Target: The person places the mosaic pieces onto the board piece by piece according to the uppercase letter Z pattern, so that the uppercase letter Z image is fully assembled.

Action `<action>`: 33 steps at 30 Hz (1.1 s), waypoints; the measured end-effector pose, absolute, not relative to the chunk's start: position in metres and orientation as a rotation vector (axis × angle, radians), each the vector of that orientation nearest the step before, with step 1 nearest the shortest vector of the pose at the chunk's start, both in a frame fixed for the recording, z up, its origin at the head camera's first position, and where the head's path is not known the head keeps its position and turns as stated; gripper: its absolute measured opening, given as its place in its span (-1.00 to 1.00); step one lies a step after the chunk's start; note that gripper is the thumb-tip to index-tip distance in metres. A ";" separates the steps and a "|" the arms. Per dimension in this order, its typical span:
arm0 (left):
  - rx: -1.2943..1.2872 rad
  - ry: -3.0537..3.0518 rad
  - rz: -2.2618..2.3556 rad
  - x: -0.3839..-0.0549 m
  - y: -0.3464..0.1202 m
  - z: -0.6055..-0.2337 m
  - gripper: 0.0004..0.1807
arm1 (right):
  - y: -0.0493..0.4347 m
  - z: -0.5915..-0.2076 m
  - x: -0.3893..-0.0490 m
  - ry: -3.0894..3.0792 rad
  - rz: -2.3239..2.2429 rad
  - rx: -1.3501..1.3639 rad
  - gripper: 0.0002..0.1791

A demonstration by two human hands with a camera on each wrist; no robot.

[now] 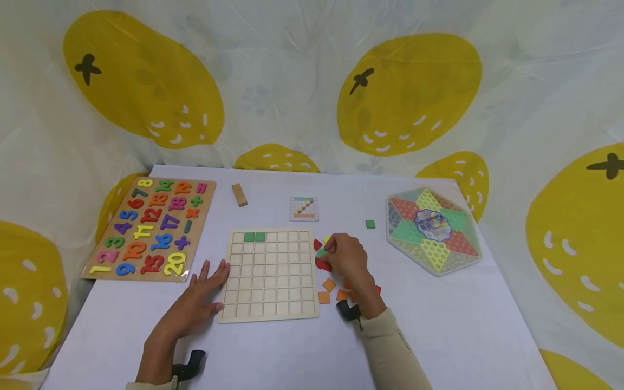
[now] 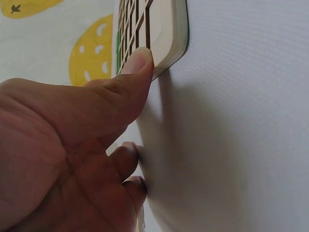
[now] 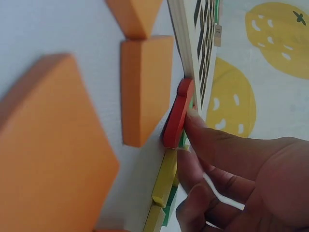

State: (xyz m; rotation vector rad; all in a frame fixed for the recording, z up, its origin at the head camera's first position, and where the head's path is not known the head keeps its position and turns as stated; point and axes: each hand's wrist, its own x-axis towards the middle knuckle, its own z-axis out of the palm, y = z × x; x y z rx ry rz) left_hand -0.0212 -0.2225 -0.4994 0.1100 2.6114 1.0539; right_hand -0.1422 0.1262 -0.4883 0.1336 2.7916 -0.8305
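Observation:
A wooden grid board [image 1: 273,319] lies flat, with two green square tiles [image 1: 255,236] side by side in its top row. My left hand [image 1: 197,300] is at the board's left edge, fingers spread, and in the left wrist view its thumb [image 2: 137,65] rests on the corner. Right of the board, my right hand [image 1: 347,257] pinches a green tile [image 1: 320,253] among loose pieces. Close by lie red pieces [image 3: 178,113] and yellow pieces [image 3: 165,179]. Several orange square tiles [image 3: 145,92] lie nearer the right wrist; the forearm partly hides this group in the head view.
A small pattern card [image 1: 304,209] lies behind the board, with a wooden block [image 1: 239,195] to its left. One green tile [image 1: 370,223] lies apart. A number puzzle board [image 1: 195,238] is at left, a hexagonal checkers set [image 1: 434,230] at right. A patterned cloth hangs behind.

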 end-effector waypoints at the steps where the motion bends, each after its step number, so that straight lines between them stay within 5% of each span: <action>1: 0.110 2.611 1.052 -0.021 -0.222 -0.499 0.04 | 0.127 -0.488 -0.142 2.786 -0.839 0.125 -0.78; 33: 0.103 2.614 1.055 -0.020 -0.222 -0.498 0.04 | 0.096 -0.478 -0.158 2.808 -1.085 -0.102 -0.82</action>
